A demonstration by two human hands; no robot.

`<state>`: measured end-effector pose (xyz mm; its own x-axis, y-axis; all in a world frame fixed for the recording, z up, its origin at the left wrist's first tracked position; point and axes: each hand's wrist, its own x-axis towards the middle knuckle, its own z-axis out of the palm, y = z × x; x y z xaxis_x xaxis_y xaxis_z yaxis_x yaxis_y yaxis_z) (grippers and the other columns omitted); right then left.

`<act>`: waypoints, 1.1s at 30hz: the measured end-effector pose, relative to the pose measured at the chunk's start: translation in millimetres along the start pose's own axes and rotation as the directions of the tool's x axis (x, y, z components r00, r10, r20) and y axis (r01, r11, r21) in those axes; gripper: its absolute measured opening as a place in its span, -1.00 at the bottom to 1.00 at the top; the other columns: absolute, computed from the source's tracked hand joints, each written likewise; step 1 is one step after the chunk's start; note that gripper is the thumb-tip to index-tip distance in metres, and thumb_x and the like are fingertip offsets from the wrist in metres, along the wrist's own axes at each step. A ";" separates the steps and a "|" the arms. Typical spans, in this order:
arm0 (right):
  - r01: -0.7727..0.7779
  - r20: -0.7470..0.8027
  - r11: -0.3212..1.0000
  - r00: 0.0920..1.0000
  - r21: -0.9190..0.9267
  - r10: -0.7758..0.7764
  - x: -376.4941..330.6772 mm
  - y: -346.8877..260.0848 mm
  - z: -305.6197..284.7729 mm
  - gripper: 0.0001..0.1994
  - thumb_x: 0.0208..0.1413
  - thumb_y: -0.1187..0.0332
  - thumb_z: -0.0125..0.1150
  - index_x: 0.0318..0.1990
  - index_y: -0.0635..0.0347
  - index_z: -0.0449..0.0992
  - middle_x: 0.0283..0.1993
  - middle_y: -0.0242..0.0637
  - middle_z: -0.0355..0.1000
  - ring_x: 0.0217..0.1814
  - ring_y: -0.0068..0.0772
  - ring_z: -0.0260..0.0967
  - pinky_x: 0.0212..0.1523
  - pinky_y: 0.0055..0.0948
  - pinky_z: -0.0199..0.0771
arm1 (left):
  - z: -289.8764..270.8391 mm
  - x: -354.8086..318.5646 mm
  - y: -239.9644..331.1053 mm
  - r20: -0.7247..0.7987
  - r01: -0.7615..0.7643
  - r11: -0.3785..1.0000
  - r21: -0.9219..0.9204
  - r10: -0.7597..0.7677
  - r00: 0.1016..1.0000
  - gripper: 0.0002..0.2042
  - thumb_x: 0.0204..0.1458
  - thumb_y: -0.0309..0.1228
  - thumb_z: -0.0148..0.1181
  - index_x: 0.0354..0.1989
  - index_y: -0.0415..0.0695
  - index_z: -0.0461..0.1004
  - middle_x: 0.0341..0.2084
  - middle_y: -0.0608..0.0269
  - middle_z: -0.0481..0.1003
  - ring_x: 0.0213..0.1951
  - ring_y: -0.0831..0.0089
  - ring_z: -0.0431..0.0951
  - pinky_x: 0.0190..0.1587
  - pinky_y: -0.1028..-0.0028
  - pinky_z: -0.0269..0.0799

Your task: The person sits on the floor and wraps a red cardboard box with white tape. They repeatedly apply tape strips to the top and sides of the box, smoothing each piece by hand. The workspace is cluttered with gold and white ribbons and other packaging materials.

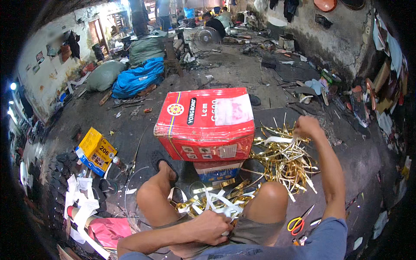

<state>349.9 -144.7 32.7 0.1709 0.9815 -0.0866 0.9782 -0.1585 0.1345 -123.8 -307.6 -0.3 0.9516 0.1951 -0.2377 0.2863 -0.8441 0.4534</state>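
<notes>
My left hand (pixel 212 227) is closed low over my lap; a bit of something pale shows at its fingers, too small to name. Just beyond it, white and gold strips (pixel 212 201) lie tangled between my knees. Out to the right, my right arm is raised and bent, and my right hand (pixel 307 127) is closed above a heap of shiny gold strips (pixel 284 164). A white strip (pixel 278 139) reaches to its fingertips. The big red carton (pixel 203 143) stands in front of me, on top of a smaller blue-and-white box (pixel 219 172).
Scissors (pixel 297 225) with yellow and red handles lie by my right thigh. On the left are a yellow box (pixel 96 151), stacked dark pieces (pixel 56 182), white scraps (pixel 82 203) and pink material (pixel 110 232). Blue sacking (pixel 141 78) and a fan (pixel 207 39) stand farther off.
</notes>
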 end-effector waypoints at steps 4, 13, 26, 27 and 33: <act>0.456 0.198 0.870 0.850 0.188 -0.489 -69.5 -127.7 -45.7 -0.67 0.04 0.10 0.36 -0.19 0.16 0.70 -0.22 0.03 0.64 -0.15 0.12 0.62 -0.09 0.00 0.60 | -46.3 24.0 -27.7 -0.760 -0.075 0.995 -0.060 0.004 0.650 -0.14 -0.07 -0.12 0.48 0.41 -0.21 0.27 0.30 -0.20 0.33 0.30 -0.03 0.42 0.32 0.14 0.38; 0.566 -0.193 0.396 0.716 0.723 -0.671 -52.8 -170.0 -119.8 -0.75 0.22 0.22 0.33 -0.18 0.24 0.71 -0.35 -0.23 0.64 -0.30 -0.42 0.54 -0.19 -0.28 0.51 | -115.1 -12.5 -105.5 -0.271 -0.043 0.390 -0.920 -0.552 0.789 -0.84 0.25 -0.34 0.33 -0.29 -0.18 0.65 -0.38 0.43 0.61 -0.31 0.68 0.54 -0.22 0.58 0.44; 0.314 -0.069 0.420 0.861 0.852 -0.504 59.6 -171.6 -94.6 -0.78 0.23 0.25 0.32 -0.29 0.25 0.70 -0.40 -0.43 0.61 -0.40 -0.65 0.45 -0.36 -0.48 0.44 | -189.0 -151.1 -265.9 -0.396 0.291 0.584 -0.758 -0.767 0.505 -0.85 -0.03 -0.31 0.45 -0.39 -0.07 0.64 -0.61 0.43 0.50 -0.55 0.59 0.44 -0.49 0.49 0.36; 0.306 -0.057 0.429 0.863 0.850 -0.502 65.6 -171.9 -85.7 -0.77 0.23 0.25 0.31 -0.28 0.25 0.70 -0.40 -0.41 0.61 -0.38 -0.63 0.48 -0.34 -0.45 0.47 | -191.6 -144.2 -274.5 -0.386 0.461 0.592 -0.662 -0.795 0.467 -0.84 -0.05 -0.30 0.45 -0.37 -0.08 0.65 -0.55 0.35 0.54 -0.47 0.51 0.50 -0.40 0.41 0.41; 0.513 -0.191 0.653 0.844 0.558 -0.500 68.4 -178.5 -63.0 -0.70 0.07 0.22 0.38 -0.14 0.25 0.70 -0.33 -0.10 0.65 -0.31 -0.27 0.61 -0.20 -0.25 0.58 | -187.0 -25.0 -245.6 -0.927 0.746 0.663 0.068 -0.234 0.293 -0.40 -0.16 -0.53 0.35 0.20 -0.09 0.53 0.27 -0.03 0.39 0.28 -0.04 0.39 0.33 0.10 0.32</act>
<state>179.5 -42.5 64.9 -0.3676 0.9287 0.0485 0.7921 0.3400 -0.5070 -197.0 -11.8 54.9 0.3158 0.7180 0.6202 0.8916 -0.4482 0.0649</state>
